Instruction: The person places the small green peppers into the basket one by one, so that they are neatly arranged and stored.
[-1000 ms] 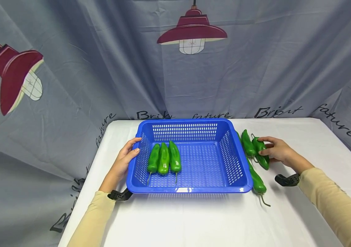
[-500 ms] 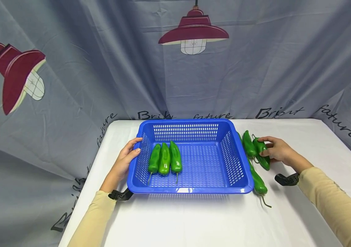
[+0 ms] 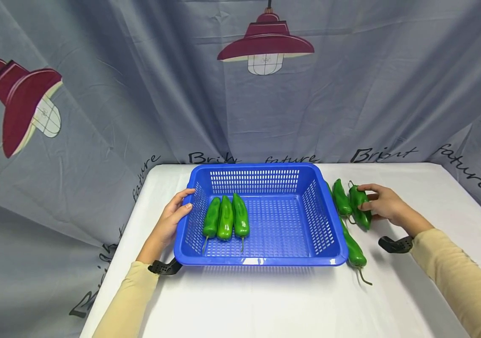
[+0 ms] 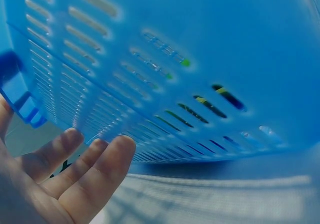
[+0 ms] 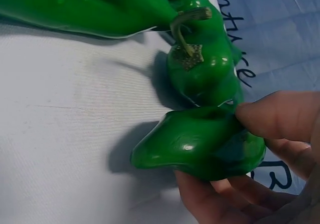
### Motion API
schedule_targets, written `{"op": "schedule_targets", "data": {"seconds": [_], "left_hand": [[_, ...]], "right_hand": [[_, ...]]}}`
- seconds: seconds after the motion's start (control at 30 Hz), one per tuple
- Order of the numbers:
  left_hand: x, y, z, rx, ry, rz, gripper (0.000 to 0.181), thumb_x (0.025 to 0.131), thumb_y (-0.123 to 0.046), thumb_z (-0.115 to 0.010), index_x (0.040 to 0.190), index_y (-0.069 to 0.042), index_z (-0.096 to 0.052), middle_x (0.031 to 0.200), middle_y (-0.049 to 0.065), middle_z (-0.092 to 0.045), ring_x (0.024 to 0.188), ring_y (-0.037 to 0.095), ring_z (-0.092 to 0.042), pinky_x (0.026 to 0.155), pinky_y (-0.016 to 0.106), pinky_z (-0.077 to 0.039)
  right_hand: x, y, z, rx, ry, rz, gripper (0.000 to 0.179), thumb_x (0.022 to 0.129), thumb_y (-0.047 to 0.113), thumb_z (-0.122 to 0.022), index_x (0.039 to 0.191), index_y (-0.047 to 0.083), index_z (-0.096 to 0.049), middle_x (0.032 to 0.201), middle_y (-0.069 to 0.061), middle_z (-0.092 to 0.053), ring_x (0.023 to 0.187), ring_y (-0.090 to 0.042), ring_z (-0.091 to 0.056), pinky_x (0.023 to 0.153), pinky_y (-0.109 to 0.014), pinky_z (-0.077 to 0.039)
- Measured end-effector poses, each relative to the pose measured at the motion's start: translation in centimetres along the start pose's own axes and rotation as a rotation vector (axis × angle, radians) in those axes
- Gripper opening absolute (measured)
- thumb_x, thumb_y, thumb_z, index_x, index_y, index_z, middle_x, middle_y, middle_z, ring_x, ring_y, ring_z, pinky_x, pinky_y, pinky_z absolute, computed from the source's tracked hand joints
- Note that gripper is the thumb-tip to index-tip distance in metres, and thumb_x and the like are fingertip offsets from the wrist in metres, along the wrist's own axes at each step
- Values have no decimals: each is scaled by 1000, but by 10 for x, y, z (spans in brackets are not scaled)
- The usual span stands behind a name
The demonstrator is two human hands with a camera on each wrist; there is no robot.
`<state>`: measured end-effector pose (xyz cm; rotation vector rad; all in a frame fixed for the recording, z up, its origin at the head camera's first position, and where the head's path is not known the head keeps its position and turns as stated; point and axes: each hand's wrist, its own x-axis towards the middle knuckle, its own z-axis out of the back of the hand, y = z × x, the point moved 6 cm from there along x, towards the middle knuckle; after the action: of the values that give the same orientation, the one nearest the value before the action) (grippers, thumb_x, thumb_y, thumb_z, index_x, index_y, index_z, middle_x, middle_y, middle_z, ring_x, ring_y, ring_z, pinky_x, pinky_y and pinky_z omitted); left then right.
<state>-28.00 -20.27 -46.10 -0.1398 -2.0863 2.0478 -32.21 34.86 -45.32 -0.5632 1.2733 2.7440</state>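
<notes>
My left hand (image 3: 172, 217) grips the left rim of a blue plastic basket (image 3: 261, 260), thumb over the edge. In the left wrist view, its fingers (image 4: 102, 179) lie against the slotted outer wall. Inside the basket, three green peppers lie side by side toward the left; the middle pepper (image 3: 225, 220) is the shiniest. Right of the basket, my right hand (image 3: 386, 205) pinches a green pepper (image 5: 200, 144) between thumb and fingers. This pepper casts a shadow on the cloth and overlaps its neighbour in the right wrist view.
Beside the basket's right wall lie another green pepper (image 3: 342, 199) and a longer pepper (image 3: 353, 251) with a curved stem, partly hidden by the rim. A white cloth (image 3: 240, 305) covers the table. Behind hangs a grey curtain (image 3: 173, 94) printed with red lamps.
The right hand's pepper has shifted slightly away from its neighbour and turned a little more upright in the head view. Left hand, basket and the peppers inside stay in place.
</notes>
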Motion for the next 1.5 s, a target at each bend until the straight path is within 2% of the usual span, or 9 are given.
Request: {"op": "schedule_targets", "data": {"seconds": [0.13, 0.37, 0.6, 0.77, 1.17, 1.4, 1.5], "left_hand": [[0, -1, 0, -5, 0, 5, 38, 105, -11, -45, 139, -27, -50, 162, 24, -27, 125, 24, -51, 90, 30, -61], [-1, -1, -1, -11, -4, 0, 38, 104, -11, -45, 137, -29, -51, 162, 25, -27, 120, 16, -55, 89, 30, -61], [0, -1, -1, -3, -6, 7, 37, 105, -12, -46, 138, -28, -51, 162, 26, -28, 122, 23, -54, 90, 32, -62], [0, 0, -1, -19, 4, 11, 37, 104, -12, -45, 136, -31, -52, 161, 26, -28, 120, 20, -55, 88, 30, -62], [0, -2, -1, -15, 2, -1, 38, 104, -11, -44, 136, -30, -52, 161, 25, -27, 119, 15, -54, 88, 27, -60], [1, -1, -1, -26, 12, -15, 39, 104, -9, -44, 136, -30, -52, 160, 28, -28, 117, 12, -56, 87, 27, -60], [1, -1, -1, -28, 13, -18, 39, 104, -10, -45, 137, -29, -52, 160, 28, -28, 117, 10, -57, 88, 26, -60]], "right_hand": [[0, 1, 4, 13, -13, 11, 74, 95, 4, -63, 155, -6, -22, 147, -47, -32, 101, -22, -65, 80, -42, -64], [-5, 15, 12, 15, -29, 15, 74, 96, 9, -63, 156, -5, -22, 149, -45, -31, 102, -22, -66, 79, -41, -64], [-11, 33, 18, 95, -35, 52, 75, 98, 11, -62, 158, -3, -19, 149, -43, -32, 89, -4, -65, 79, -34, -64], [-15, 47, 19, 141, -33, 70, 75, 100, 12, -61, 159, 0, -17, 152, -40, -31, 86, 2, -64, 80, -31, -64], [-22, 102, 12, 116, -24, 146, 74, 99, 11, -63, 159, 2, -20, 154, -37, -30, 89, 0, -64, 80, -31, -64], [-25, 136, -4, 123, -2, 190, 72, 98, 6, -63, 159, 3, -23, 153, -35, -32, 90, -3, -66, 78, -30, -65], [-26, 147, -12, 90, 11, 207, 73, 98, 7, -63, 159, 3, -23, 152, -36, -34, 93, -8, -67, 76, -30, -65]]}}
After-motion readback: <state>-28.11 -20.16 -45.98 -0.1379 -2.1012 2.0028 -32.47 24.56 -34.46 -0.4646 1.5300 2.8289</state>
